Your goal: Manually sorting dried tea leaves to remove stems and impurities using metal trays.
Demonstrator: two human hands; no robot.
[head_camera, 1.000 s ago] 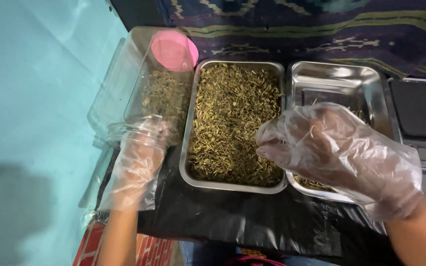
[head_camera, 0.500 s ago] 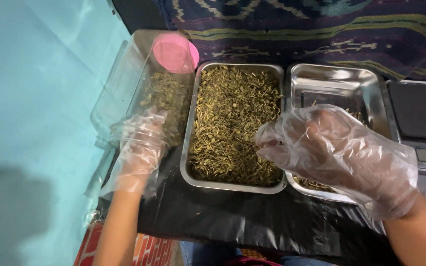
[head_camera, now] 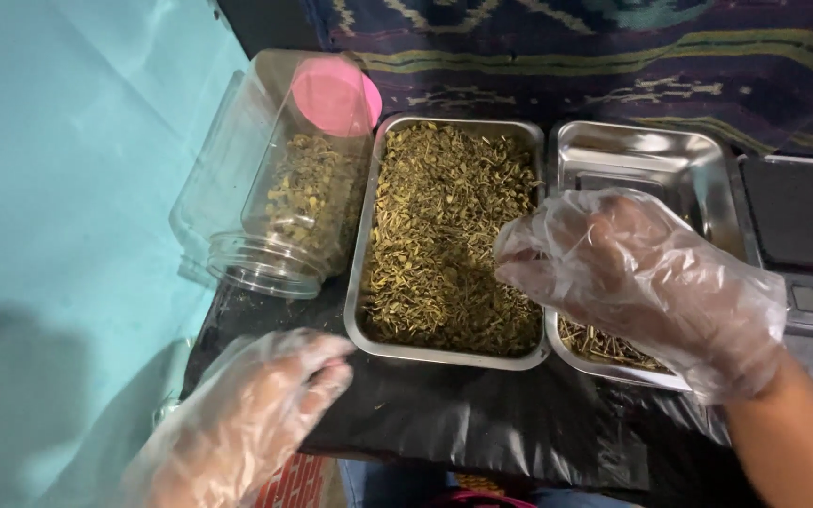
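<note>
Now | our right hand [head_camera: 637, 282], gloved, fingertips pinched over dried herb bits [head_camera: 449, 235] in the steel tray [head_camera: 361, 273] at 12 o'clock; what it grips, we cannot tell | bits likely light, brittle, loose: pinch gently | left hand [head_camera: 256, 404] half-open, empty, at 8 o'clock

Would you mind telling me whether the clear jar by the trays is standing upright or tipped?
Tipped. The clear jar lies on its side, open mouth toward the camera, pink base away, dried bits pooled along its lower wall.
</note>
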